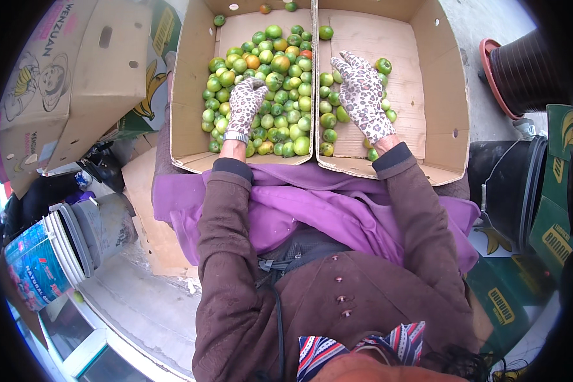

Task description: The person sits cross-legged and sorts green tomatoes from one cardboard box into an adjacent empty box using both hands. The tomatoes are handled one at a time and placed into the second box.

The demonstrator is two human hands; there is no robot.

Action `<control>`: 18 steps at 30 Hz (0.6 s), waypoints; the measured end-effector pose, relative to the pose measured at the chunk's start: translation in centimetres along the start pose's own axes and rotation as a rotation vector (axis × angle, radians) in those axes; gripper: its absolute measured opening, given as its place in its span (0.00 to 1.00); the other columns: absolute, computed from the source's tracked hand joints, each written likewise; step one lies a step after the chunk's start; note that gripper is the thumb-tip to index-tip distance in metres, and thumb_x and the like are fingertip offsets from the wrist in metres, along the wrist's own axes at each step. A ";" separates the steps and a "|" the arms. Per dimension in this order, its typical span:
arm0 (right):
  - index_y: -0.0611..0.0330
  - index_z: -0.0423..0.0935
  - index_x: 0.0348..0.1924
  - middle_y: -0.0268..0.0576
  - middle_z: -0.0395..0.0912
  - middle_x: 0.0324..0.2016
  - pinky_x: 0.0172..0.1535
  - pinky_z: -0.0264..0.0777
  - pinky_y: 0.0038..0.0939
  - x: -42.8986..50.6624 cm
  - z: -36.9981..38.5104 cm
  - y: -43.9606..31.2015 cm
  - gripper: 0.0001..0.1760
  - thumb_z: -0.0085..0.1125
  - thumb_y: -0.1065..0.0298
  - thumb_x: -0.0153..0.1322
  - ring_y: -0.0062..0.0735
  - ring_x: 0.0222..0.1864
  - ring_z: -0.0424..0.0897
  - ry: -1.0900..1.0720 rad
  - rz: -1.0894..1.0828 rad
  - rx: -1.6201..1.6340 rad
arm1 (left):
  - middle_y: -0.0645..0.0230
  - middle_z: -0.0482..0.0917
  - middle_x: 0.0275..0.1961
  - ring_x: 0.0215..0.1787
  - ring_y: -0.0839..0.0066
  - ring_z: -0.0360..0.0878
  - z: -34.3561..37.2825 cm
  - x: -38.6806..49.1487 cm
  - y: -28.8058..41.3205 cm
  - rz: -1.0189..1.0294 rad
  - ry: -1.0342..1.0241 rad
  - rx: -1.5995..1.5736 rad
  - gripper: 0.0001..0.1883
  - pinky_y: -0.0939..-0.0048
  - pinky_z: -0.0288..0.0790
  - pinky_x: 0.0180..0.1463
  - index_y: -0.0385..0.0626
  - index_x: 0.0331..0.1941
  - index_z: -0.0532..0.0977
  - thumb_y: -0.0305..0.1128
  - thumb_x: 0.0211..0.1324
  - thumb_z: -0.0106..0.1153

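Many small tomatoes (281,109), mostly green with a few orange or red, cover much of the floor of the left cardboard box (238,24). My left hand (248,98), in a leopard-print glove, rests over them with curled fingers; what lies under the fingertips is hidden. In the right cardboard box (406,114), fewer green tomatoes (329,121) lie mainly along the left side. Over these is my right hand (360,93), gloved alike, back up and fingers pointing to the far left. Its palm is hidden, so I cannot tell whether it holds a tomato.
Both boxes stand side by side before me, beyond a purple cloth (315,205) across my lap. Cardboard cartons (86,71) are stacked at left, above plastic buckets (43,262). At right are a black bucket (504,186), a dark round container (525,71) and green banana cartons (501,291).
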State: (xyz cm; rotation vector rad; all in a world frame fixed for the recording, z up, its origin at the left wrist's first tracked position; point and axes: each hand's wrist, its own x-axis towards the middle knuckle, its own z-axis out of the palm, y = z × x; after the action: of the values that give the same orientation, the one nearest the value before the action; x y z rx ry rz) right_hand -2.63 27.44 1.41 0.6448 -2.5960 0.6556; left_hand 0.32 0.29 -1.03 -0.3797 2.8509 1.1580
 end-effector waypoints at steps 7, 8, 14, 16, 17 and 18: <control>0.57 0.76 0.57 0.50 0.71 0.61 0.64 0.63 0.43 -0.3 0.5 0.3 0.29 0.60 0.76 0.61 0.49 0.63 0.70 -0.079 0.047 0.011 | 0.57 0.82 0.39 0.47 0.57 0.80 2.9 -1.5 1.6 0.369 -0.308 0.806 0.11 0.54 0.74 0.51 0.46 0.40 0.80 0.27 0.50 0.60; 0.58 0.76 0.56 0.50 0.71 0.61 0.64 0.63 0.44 -0.4 0.6 0.3 0.28 0.60 0.76 0.61 0.49 0.62 0.70 -0.083 0.054 0.027 | 0.57 0.82 0.39 0.47 0.57 0.80 2.9 -1.7 1.8 0.411 -0.320 0.815 0.10 0.54 0.73 0.52 0.45 0.40 0.79 0.26 0.52 0.58; 0.58 0.78 0.53 0.47 0.75 0.58 0.63 0.66 0.42 -0.5 0.3 -0.4 0.25 0.59 0.76 0.61 0.46 0.60 0.73 -0.155 0.043 0.084 | 0.59 0.81 0.43 0.49 0.58 0.79 2.8 -2.1 1.2 0.519 -0.391 0.857 0.11 0.55 0.72 0.55 0.49 0.45 0.80 0.30 0.60 0.53; 0.58 0.78 0.52 0.47 0.76 0.57 0.62 0.67 0.41 -0.6 0.4 -0.5 0.24 0.59 0.76 0.61 0.45 0.59 0.74 -0.176 0.044 0.095 | 0.58 0.81 0.41 0.46 0.57 0.80 3.0 -2.2 1.2 0.516 -0.377 0.869 0.13 0.57 0.74 0.51 0.47 0.45 0.79 0.24 0.54 0.56; 0.58 0.78 0.52 0.47 0.76 0.56 0.62 0.67 0.41 -0.6 0.4 -0.6 0.24 0.59 0.76 0.62 0.45 0.58 0.75 -0.197 0.041 0.085 | 0.58 0.81 0.40 0.46 0.57 0.80 3.1 -2.3 1.1 0.529 -0.365 0.875 0.13 0.57 0.74 0.51 0.46 0.44 0.79 0.24 0.54 0.56; 0.59 0.78 0.52 0.47 0.77 0.55 0.62 0.67 0.41 -0.6 0.4 -0.5 0.23 0.58 0.76 0.62 0.45 0.58 0.75 -0.218 0.038 0.071 | 0.58 0.81 0.40 0.46 0.57 0.80 3.1 -2.2 1.1 0.545 -0.351 0.879 0.12 0.57 0.74 0.51 0.46 0.44 0.79 0.24 0.54 0.56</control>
State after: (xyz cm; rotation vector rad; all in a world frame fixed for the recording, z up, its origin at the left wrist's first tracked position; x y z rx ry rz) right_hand -1.98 27.04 1.01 0.7277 -2.8014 0.7296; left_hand 2.01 3.67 -2.28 0.5954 2.8257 -0.1151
